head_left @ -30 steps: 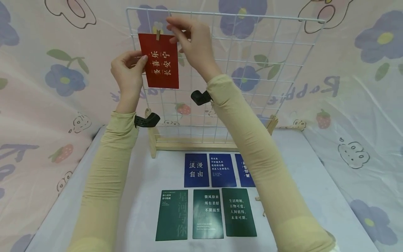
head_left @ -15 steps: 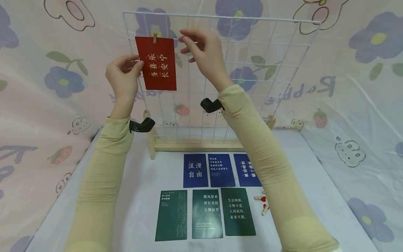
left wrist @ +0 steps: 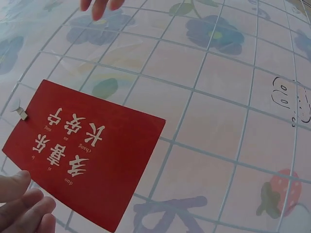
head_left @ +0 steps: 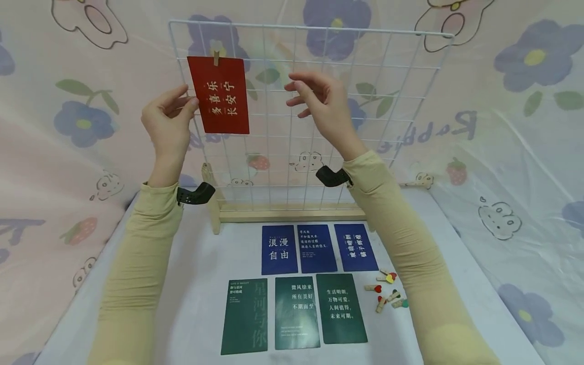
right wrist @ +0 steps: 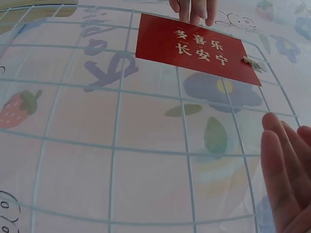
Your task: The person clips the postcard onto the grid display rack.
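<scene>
A red card [head_left: 219,96] with white Chinese characters hangs at the upper left of a white wire grid [head_left: 292,121]. A small wooden clothespin [head_left: 216,58] holds its top edge to the grid. My left hand [head_left: 171,114] is beside the card's left edge, thumb and fingertips right at that edge and slightly parted. In the left wrist view the thumb [left wrist: 17,183] lies close by the card's border. My right hand [head_left: 326,104] is in front of the grid, to the right of the card, with loosely bent fingers and nothing held.
The grid stands in a wooden base [head_left: 287,215]. Before it lie blue cards [head_left: 279,263] in a row and green cards [head_left: 246,324] nearer. Several clothespins [head_left: 383,301] with coloured hearts lie to their right. A flowered cloth [head_left: 524,152] hangs behind.
My right hand has drawn away from the clothespin, down and to the right. My left hand has eased off the card's edge, and the card stays clipped on the grid.
</scene>
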Demonstrator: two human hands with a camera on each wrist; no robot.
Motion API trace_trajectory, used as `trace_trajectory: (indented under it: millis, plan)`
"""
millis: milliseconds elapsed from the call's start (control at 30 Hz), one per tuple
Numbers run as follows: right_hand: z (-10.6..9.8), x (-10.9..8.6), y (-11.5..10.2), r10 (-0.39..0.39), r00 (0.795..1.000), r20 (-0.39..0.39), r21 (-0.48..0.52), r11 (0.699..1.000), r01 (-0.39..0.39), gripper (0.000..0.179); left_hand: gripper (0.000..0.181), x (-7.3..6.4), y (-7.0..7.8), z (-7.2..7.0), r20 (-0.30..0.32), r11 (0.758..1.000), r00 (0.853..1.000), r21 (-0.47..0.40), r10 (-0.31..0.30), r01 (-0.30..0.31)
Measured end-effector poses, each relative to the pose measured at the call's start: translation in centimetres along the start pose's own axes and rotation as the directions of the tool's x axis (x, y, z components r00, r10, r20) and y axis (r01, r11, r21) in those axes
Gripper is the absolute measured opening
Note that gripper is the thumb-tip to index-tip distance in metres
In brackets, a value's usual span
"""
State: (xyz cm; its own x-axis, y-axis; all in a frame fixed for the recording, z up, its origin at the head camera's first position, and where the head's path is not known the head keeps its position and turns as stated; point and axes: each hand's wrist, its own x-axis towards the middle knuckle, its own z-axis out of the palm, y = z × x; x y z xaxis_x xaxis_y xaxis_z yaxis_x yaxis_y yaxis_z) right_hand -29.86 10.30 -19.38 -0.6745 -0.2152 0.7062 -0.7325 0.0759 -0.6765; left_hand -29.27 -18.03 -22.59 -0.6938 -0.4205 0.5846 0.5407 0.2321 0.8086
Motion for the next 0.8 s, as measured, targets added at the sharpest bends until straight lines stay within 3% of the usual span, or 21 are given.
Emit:
trace_trajectory:
  millis: [167, 267, 367, 600, 800]
  plan:
    - [-1.2, -1.8, 0.0, 0.041, 0.999, 0.004, 0.055, 0.998, -0.041, 0.021, 0.026, -0.3, -0.2, -0.7, 0.000, 0.999, 1.000, -0.033, 0.005, -0.005]
    - [-1.8, -3.2, -0.8, 0.068, 0.998, 0.012, 0.027, 0.997, -0.068, 0.022, 0.025, -0.7, -0.3, -1.1, 0.015, 0.999, 1.000, -0.042, -0.005, 0.005]
    - [-2.4, -4.5, -1.4, 0.087, 0.996, 0.026, -0.014, 0.996, -0.087, 0.024, 0.026, -1.3, -0.3, -1.5, 0.038, 0.997, 0.998, -0.062, -0.041, 0.043]
    - [-4.1, -6.4, 1.1, 0.101, 0.994, 0.038, -0.004, 0.995, -0.101, 0.025, 0.026, -2.5, -0.6, -2.0, 0.100, 0.977, 0.989, -0.171, -0.108, 0.124]
    - [-4.6, -8.3, -0.4, 0.119, 0.992, 0.052, -0.035, 0.992, -0.117, 0.027, 0.032, -3.9, -1.2, -2.2, 0.168, 0.965, 0.972, -0.176, -0.164, 0.193]
